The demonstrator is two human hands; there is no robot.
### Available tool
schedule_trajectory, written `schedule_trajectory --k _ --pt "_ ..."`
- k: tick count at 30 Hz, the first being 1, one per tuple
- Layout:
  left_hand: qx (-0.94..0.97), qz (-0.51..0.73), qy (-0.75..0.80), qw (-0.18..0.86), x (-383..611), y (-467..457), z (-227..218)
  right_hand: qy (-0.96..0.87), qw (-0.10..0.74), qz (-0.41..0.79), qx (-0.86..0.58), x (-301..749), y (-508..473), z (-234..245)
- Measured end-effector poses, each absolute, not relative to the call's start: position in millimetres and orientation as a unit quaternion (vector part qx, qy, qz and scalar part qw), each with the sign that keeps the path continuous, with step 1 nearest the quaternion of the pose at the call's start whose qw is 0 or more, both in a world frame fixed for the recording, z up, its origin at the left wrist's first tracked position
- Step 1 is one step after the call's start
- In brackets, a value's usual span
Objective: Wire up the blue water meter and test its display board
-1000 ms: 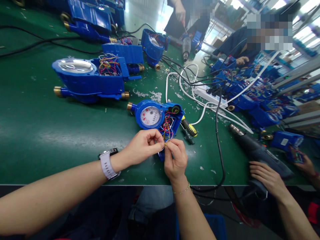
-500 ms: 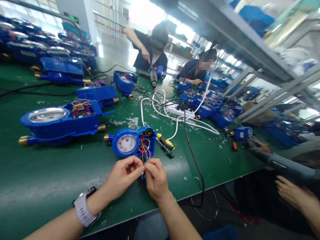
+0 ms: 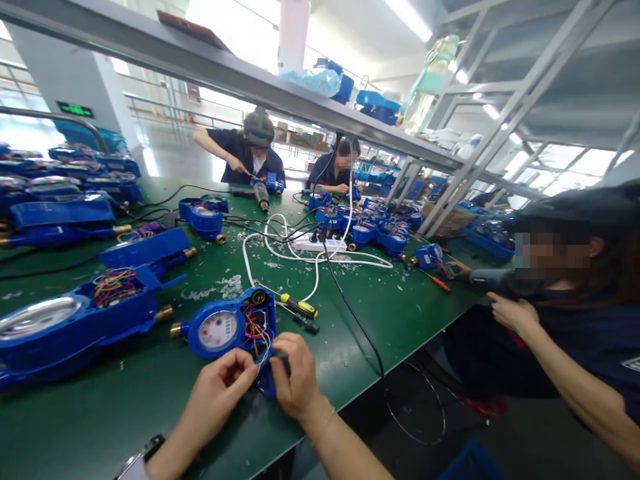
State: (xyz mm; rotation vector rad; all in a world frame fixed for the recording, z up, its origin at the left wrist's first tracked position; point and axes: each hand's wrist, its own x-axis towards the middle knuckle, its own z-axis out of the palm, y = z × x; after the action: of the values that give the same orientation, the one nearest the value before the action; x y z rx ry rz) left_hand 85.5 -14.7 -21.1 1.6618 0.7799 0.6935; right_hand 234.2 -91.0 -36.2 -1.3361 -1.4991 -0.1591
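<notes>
Meter of blue plastic with a round white dial (image 3: 216, 331) lies on the green tabletop (image 3: 350, 363) right in front of you, brass threaded end (image 3: 176, 330) pointing left, wiring compartment open on the right. Your left hand (image 3: 215, 393) is at the compartment's near edge, thumb and index tips closed together on the ends of thin red, yellow and white wires (image 3: 259, 333) coming out of it. Your right hand (image 3: 296, 379) sits just beside, fingers bent, thumb and index a little apart; can't tell whether they grip a wire. Yellow-and-black-handled screwdriver (image 3: 301, 306) lies just beyond the meter's right side, small dark object (image 3: 307, 324) next to it, too blurred to name. Larger-looking blue meter with exposed wires (image 3: 100, 327) sits to your left. White power strip (image 3: 320, 244) with white cord is farther back, pale scraps (image 3: 227, 288) scattered between. At right, a co-worker's hand (image 3: 515, 315) is near a dark heat gun (image 3: 500, 281).
</notes>
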Motion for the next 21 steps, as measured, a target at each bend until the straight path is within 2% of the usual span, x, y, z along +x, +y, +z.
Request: schedule_trajectory --k 4,11,14,17,21 --pt "0.700 0.285 0.331 0.565 85.7 -15.5 -22.8 -0.565 0.525 -0.110 -0.627 266.0 -95.5 -36.4" --pt "0.693 0.296 0.311 0.580 89.9 -22.3 -18.1 -0.590 0.300 -0.081 -0.745 300.9 -98.2 -57.7" --pt "0.679 0.302 0.312 0.592 90.1 -24.1 -13.9 -0.595 0.233 -0.091 -0.764 305.8 -90.1 -64.4" --pt "0.678 0.303 0.312 0.593 87.7 -24.1 -10.8 -0.576 0.199 -0.095 -0.787 312.3 -80.5 -67.2" --pt "0.689 0.302 0.309 0.582 84.4 -24.4 -8.4 -0.561 0.198 -0.090 -0.799 316.4 -77.9 -66.9"
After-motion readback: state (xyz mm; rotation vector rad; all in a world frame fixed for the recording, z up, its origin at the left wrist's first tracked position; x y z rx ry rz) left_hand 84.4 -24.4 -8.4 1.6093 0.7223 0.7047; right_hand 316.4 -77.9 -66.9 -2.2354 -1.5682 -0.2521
